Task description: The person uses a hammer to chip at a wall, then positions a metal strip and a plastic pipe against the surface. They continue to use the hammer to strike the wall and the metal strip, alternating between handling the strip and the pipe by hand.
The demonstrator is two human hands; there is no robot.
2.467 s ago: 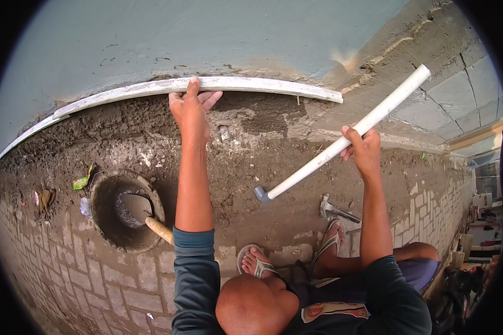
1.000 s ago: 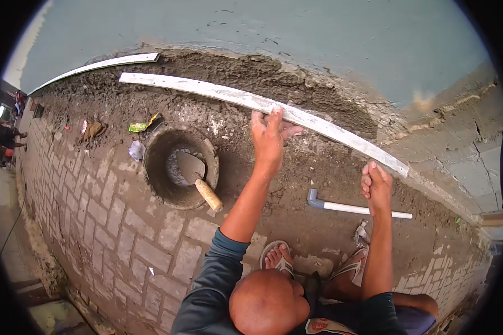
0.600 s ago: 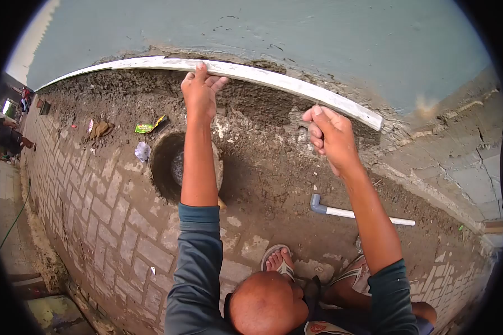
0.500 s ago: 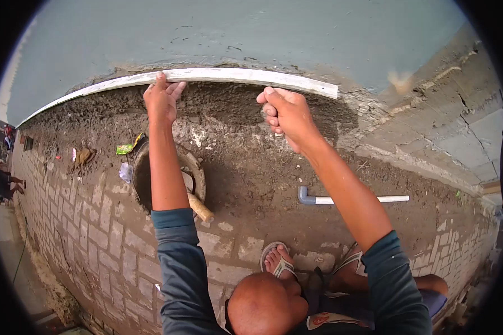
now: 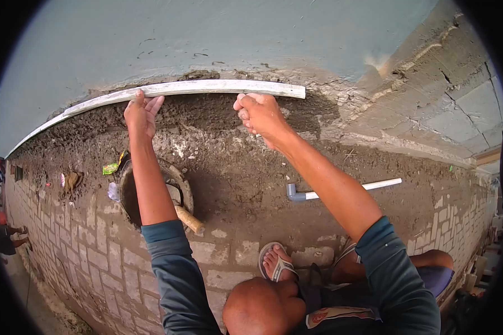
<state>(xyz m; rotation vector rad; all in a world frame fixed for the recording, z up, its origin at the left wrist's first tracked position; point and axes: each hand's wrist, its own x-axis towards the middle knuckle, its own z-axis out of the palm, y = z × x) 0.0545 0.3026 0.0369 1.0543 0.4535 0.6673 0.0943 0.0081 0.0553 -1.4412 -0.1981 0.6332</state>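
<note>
A long white strip (image 5: 223, 86) runs along the foot of the blue-grey wall, bowed by the lens. My left hand (image 5: 142, 113) holds its lower edge, thumb against the front and the other fingers below. Further right, near the strip's right end, my right hand (image 5: 264, 118) is closed just at the lower edge. Whatever its curled fingers hold, if anything, is hidden. Below my left forearm stands a round bucket (image 5: 127, 195), partly covered by that arm. A wooden handle (image 5: 189, 219) sticks out over the bucket's rim.
A white pipe with a grey elbow (image 5: 294, 193) lies on the dirt, partly behind my right forearm. Green and yellow wrappers (image 5: 110, 168) lie left of the bucket. Brick paving (image 5: 114, 262) borders the dirt. A sandalled foot (image 5: 277, 263) is below. Another person's legs (image 5: 18, 237) show far left.
The view has shifted, so the strip, bucket and pipe appear further left. My left hand keeps its hold on the strip. My right hand stays closed and appears nearer the strip's right end.
</note>
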